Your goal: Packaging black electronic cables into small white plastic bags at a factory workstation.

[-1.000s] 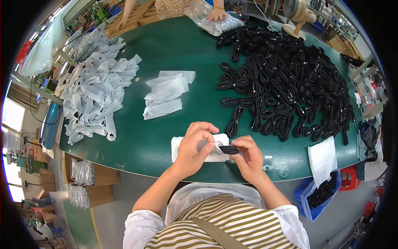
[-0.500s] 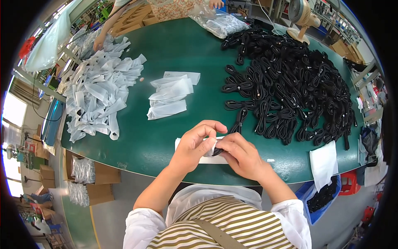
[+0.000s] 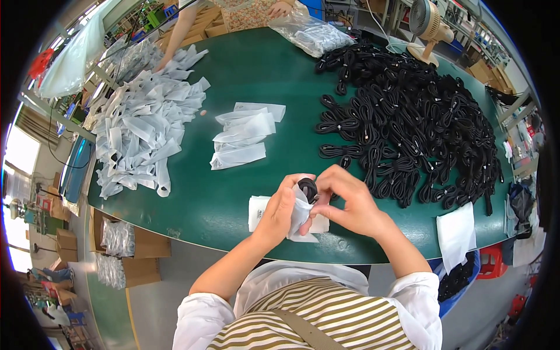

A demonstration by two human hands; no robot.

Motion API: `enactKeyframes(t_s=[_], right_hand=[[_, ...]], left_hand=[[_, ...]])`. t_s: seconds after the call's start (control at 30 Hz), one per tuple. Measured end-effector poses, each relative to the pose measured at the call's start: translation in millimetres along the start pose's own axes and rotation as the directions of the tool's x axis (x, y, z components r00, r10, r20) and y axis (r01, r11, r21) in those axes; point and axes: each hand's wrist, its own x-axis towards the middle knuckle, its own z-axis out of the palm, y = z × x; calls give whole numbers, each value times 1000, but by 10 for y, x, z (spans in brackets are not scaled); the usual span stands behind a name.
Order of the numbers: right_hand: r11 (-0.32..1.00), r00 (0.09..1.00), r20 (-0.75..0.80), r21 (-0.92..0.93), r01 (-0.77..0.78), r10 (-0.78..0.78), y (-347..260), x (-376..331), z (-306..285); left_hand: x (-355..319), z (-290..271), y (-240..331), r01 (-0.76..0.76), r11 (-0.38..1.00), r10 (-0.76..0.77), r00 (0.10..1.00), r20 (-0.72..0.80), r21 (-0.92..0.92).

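In front of me, a frosted white plastic bag (image 3: 299,216) is gripped in my left hand (image 3: 274,216). A coiled black cable (image 3: 307,186) sticks out of the bag's upper end, the rest of it hidden by the bag and fingers. My right hand (image 3: 356,207) pinches the bag's right edge beside the cable, thumb and fingertips together. Under both hands lies a stack of flat white bags (image 3: 256,211), partly covered. Farther off on the green table (image 3: 251,70), several filled white bags (image 3: 242,134) lie in a row.
A heap of filled white bags (image 3: 140,122) covers the table's left side. Many bundled black cables (image 3: 402,122) pile up at the right. A fan (image 3: 429,26) stands at the far right. Across the table, a co-worker's arm (image 3: 175,35) reaches the left heap. White sheets (image 3: 456,233) overhang the right edge.
The coiled cable has turned upright and now shows above the bag, which hangs downward. My right hand has shifted to the bag's edge. The co-worker's left-side arm has moved slightly right.
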Motion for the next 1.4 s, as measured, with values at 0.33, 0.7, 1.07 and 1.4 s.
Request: enactKeyframes(t_s=[0.33, 0.7, 1.07, 1.4], right_hand=[[951, 998, 10, 303, -60, 60, -7, 23, -169], [986, 993, -16, 126, -110, 113, -262, -56, -178], [835, 990, -137, 549, 42, 40, -210, 9, -5], [949, 982, -121, -263, -173, 145, 380, -45, -417]], left_hand=[[-12, -124, -199, 7, 986, 49, 939, 340, -164], [-42, -51, 113, -59, 907, 76, 997, -23, 416], [-64, 27, -72, -46, 999, 44, 991, 127, 15], [244, -968, -110, -165, 378, 381, 924, 9, 911]])
